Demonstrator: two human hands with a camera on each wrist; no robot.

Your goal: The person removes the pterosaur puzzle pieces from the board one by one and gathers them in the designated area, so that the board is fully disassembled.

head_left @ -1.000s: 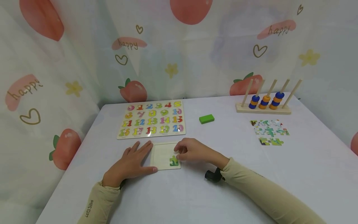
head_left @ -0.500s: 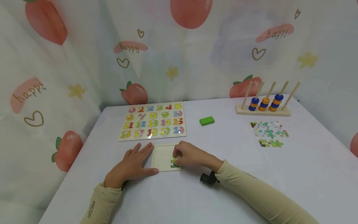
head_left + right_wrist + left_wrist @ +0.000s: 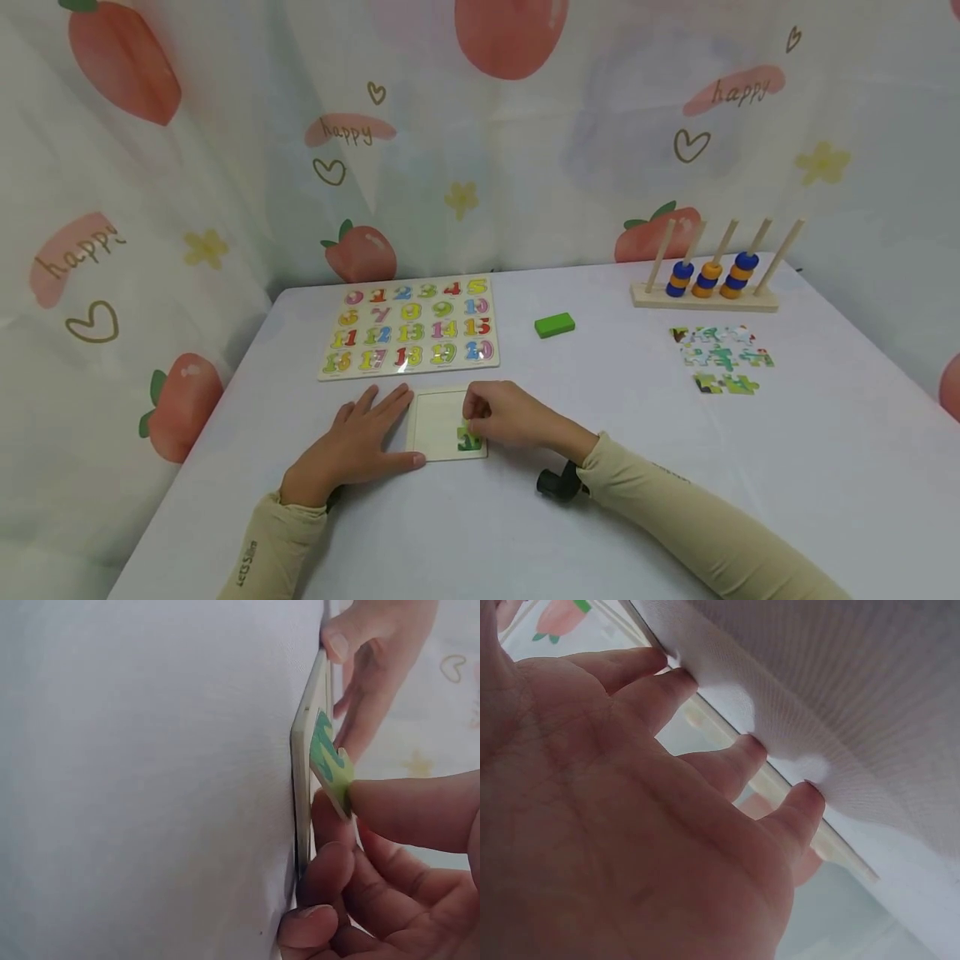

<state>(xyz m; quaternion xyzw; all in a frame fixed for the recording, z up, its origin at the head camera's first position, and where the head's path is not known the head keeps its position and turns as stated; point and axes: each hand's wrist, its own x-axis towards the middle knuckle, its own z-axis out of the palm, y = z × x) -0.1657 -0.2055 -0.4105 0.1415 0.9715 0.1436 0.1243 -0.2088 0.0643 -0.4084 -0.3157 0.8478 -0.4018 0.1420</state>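
Note:
A shallow square puzzle tray [image 3: 435, 421] lies on the white table between my hands. My left hand [image 3: 348, 446] is spread flat beside it, with the thumb at its near left corner and fingertips at its left side. In the left wrist view, fingertips rest along a thin board edge. My right hand [image 3: 506, 414] pinches a green jigsaw piece [image 3: 331, 761] between thumb and index finger over the tray's near right corner. The right wrist view shows this piece tilted, its far edge low at the tray and its near edge raised in the fingers.
Behind the tray lies a number puzzle board [image 3: 408, 329]. A green block [image 3: 555, 325] sits to its right. Several loose jigsaw pieces [image 3: 723, 358] are laid out at the right, in front of a wooden bead stacker [image 3: 705, 296]. A patterned curtain [image 3: 555, 167] hangs behind.
My right hand has come in closer over the tray corner, its thumb and finger closing on the green jigsaw piece. My left hand stays at the tray's left side.

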